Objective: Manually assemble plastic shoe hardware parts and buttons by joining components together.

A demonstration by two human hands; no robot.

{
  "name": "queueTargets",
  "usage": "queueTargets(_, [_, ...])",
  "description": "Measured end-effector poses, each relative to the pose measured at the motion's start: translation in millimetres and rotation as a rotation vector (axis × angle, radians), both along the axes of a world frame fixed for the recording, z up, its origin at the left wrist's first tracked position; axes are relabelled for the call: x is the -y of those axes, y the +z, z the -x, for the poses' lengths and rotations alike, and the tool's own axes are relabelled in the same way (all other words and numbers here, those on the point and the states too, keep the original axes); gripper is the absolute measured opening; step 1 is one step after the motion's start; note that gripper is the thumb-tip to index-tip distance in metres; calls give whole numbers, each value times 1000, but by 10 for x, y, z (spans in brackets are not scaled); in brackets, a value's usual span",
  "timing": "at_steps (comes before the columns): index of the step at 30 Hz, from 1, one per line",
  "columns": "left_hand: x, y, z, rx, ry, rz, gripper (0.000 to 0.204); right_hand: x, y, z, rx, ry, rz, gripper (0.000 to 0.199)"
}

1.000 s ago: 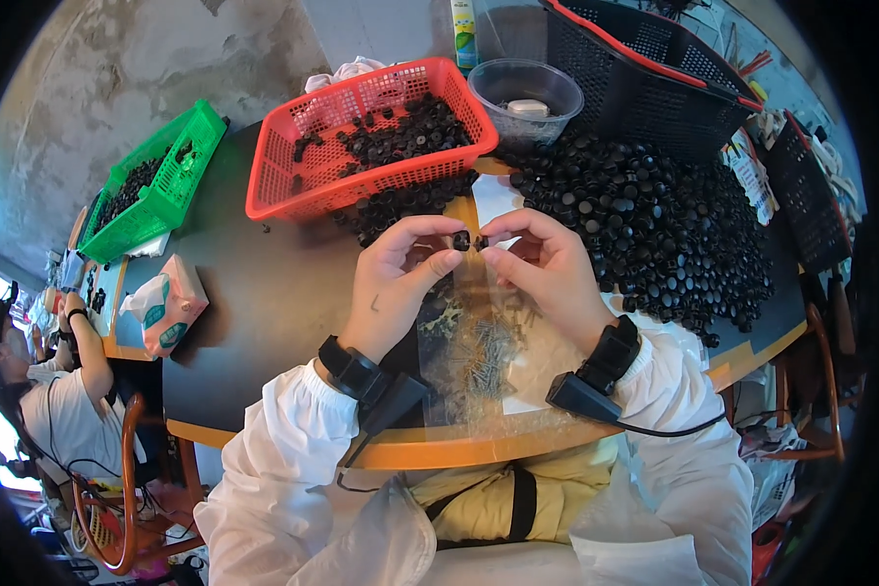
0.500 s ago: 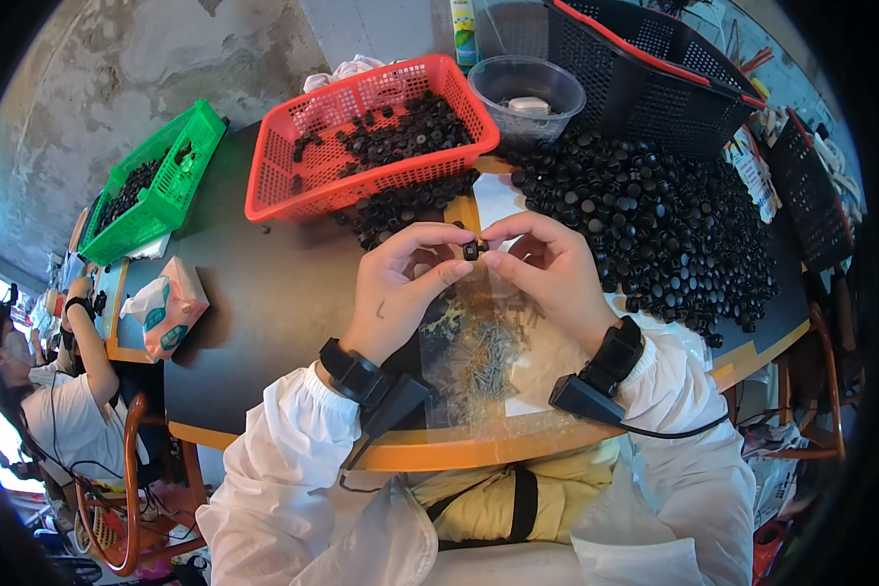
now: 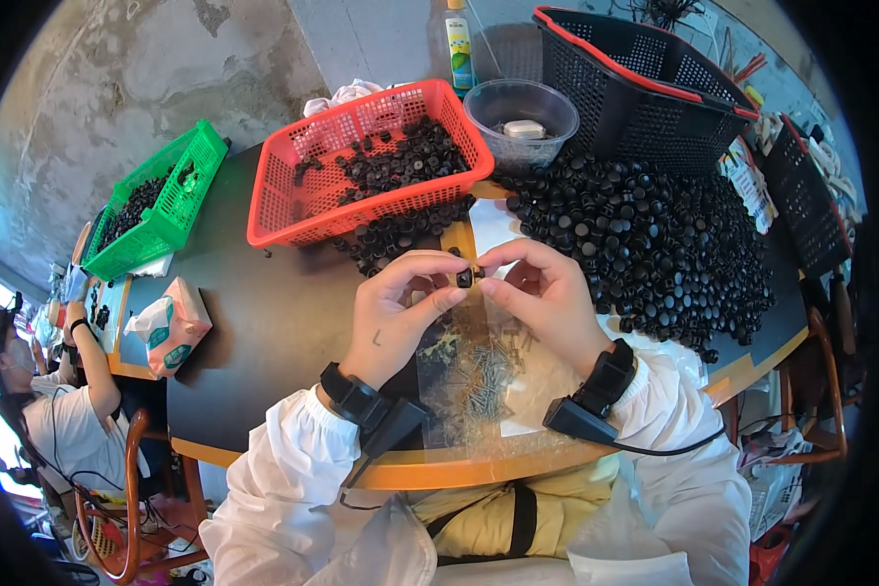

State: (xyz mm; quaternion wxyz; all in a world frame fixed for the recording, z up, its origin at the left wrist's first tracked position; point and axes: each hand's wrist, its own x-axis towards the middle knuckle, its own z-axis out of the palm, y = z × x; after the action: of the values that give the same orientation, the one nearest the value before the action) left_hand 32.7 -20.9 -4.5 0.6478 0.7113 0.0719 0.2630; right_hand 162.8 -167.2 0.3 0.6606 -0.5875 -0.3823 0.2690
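Being pinched between the fingertips of the left hand and right hand: small black part, held over the table, beyond the loose grey screws. Both grips narrow; one piece or two can't be told. Step in hand looks like fine two-handed work on that part. Steady, lined-up fingertips and light pressure probably called for next.
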Motion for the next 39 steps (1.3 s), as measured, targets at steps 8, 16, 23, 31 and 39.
queueTargets(8, [0,-5,-15,6,21,-71,25,-12,-21,0,17,4,7,22])
queueTargets(16, [40,31,21,-41,25,21,29,21,53,38,130,-65,23,21])
queueTargets(23, [44,34,27,-52,26,38,29,10,57,35,193,-97,-3,20])
queueTargets(31, [-44,1,-15,19,23,-237,27,17,44,11,127,-21,29,20])
queueTargets(39, [-74,-7,34,-16,-262,-220,25,69,4,-45,190,398,43,24])
